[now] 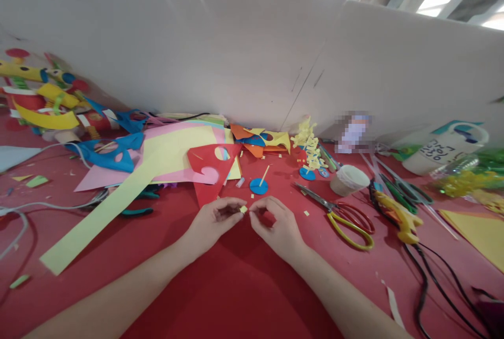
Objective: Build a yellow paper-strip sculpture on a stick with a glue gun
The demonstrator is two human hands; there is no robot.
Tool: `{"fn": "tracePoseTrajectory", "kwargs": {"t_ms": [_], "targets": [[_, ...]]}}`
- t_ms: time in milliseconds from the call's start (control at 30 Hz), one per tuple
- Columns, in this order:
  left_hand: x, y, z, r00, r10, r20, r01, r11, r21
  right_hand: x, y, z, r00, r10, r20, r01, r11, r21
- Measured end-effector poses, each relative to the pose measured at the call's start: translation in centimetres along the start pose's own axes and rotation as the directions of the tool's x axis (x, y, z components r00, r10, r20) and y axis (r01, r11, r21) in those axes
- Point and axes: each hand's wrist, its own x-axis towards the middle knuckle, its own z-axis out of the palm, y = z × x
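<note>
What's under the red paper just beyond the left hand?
Under the red paper, a yellow sheet shows along its left edge, and a pink sheet shows through its lower hole. Whatever else lies beneath its solid parts is covered and can't be seen.

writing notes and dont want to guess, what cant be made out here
Small yellow piece: head view; too small, partly covered by the left hand's fingers.
Whether the right hand's fingers pinch anything: head view; too small to tell.
Pixelated item: head view; blurred into blocks.
Teal-handled tool: head view; partly hidden by the pale yellow strip.
Dark purple thing: head view; cut off by the right edge.
</note>
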Motion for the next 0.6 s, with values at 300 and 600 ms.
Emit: {"fn": "tracePoseTrajectory", "kwargs": {"t_ms": [300, 600], "targets": [[-0.05, 0.26, 0.07, 1.000, -0.024, -0.002, 0.024, 0.999, 0.035, 0.03, 0.11, 0.02, 1.000, -0.026, -0.012, 0.026, 1.000, -0.003], [-0.12, 0.68, 0.05, 1.000, -0.020, 0.004, 0.020, 0.999, 0.025, 0.04, 0.05, -0.14, 0.997, -0.077, 0.007, 0.077, 0.997, -0.016]]}}
